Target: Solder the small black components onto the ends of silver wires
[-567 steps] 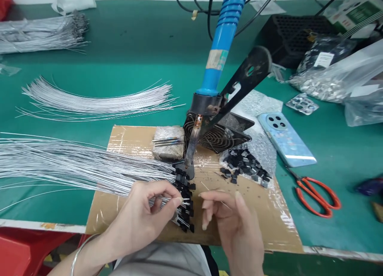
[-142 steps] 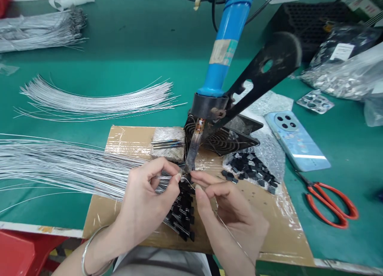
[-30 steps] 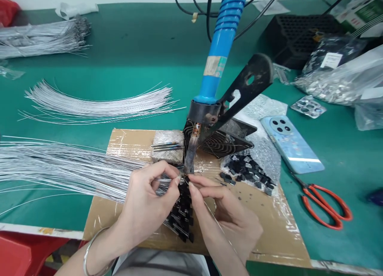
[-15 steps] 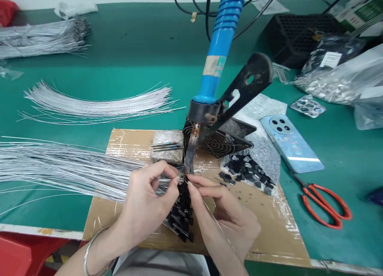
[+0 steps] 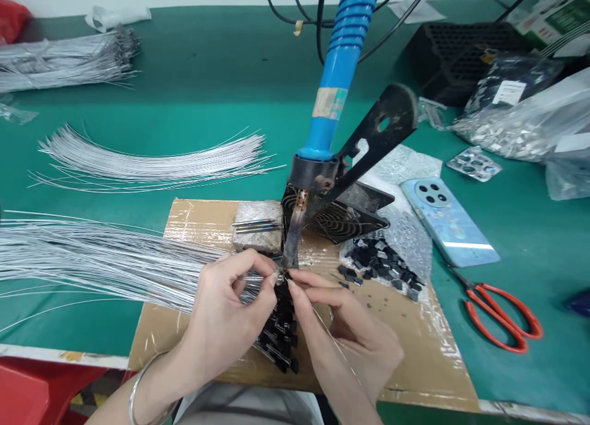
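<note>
My left hand (image 5: 230,317) is closed in a pinch just left of the soldering iron's tip (image 5: 292,243). The small piece between its fingertips is mostly hidden. Running under that hand is a bundle of thin grey wires (image 5: 115,256), with black ends (image 5: 280,333) below the fingers. On the other side of the tip, my right hand (image 5: 353,336) pinches a thin silvery solder wire (image 5: 338,349) that trails down across the palm. Both sets of fingertips nearly meet under the iron, whose blue handle (image 5: 328,93) slants up in a black stand (image 5: 369,148).
Cardboard (image 5: 415,363) lies under the work. A block with metal rods (image 5: 257,237) stands behind my left hand. To the right are small black pieces (image 5: 382,262), a blue phone (image 5: 454,222) and red-handled scissors (image 5: 502,317). Another wire bundle (image 5: 157,163) lies behind.
Almost nothing differs. Both hands keep their pinch at the iron's tip, and my right hand has shifted very slightly.
</note>
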`<act>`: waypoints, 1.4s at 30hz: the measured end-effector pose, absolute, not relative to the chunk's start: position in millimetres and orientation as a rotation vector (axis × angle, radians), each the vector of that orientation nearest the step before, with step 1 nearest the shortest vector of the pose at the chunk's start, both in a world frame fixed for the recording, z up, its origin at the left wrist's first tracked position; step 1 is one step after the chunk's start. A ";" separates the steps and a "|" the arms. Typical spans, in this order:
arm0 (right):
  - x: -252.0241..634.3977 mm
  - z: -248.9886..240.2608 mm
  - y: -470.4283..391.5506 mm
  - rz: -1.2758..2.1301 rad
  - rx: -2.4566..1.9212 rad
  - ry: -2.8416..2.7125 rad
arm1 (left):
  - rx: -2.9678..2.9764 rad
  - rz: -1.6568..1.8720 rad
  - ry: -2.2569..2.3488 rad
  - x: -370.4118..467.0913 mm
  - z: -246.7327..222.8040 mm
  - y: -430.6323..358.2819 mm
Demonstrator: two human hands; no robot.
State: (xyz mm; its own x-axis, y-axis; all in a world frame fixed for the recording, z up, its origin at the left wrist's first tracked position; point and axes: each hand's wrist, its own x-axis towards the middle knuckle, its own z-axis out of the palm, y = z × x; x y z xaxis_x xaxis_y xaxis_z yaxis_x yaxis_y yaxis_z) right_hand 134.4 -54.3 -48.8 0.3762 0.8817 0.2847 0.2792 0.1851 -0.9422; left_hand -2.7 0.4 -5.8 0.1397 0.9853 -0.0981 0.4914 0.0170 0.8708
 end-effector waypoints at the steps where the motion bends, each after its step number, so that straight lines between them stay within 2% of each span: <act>1: 134.2 -49.0 -54.4 0.595 -1.360 -1.154 | 1.602 0.758 1.465 -2.6 -5.7 0.3; 21: 133.0 -51.9 -54.7 0.683 -1.354 -1.093 | 1.641 0.697 1.479 -4.7 -7.9 0.1; 26: 160.8 -52.8 -54.3 0.661 -1.493 -0.803 | 1.640 0.705 1.493 -11.6 -12.3 -3.0; 29: 188.7 -57.7 -55.9 0.802 -1.288 -0.522 | 1.676 0.727 1.457 -17.9 -15.2 -5.3; 32: 213.7 -67.4 -60.1 0.804 -1.316 -0.254 | 1.841 0.793 1.389 -25.7 -14.2 -7.8; 36: 237.0 -87.1 -67.6 0.738 -1.394 -0.229 | 2.106 0.874 1.487 -44.1 -10.3 1.8; 38: 243.9 -97.0 -70.0 0.716 -1.386 -0.292 | 2.301 0.825 1.593 -58.4 -12.4 20.1; 42: 247.7 -110.5 -71.3 0.703 -1.380 -0.379 | 2.671 0.431 1.751 -89.9 -28.7 82.1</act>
State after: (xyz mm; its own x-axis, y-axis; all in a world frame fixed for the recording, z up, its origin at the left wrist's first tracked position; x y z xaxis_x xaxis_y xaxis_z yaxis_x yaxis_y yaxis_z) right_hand 247.7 -71.3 -110.5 0.7428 0.6519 -0.1530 -0.2302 0.0341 -0.9725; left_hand -89.9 82.1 -28.7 0.3749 0.8883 0.2652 0.9100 -0.4072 0.0776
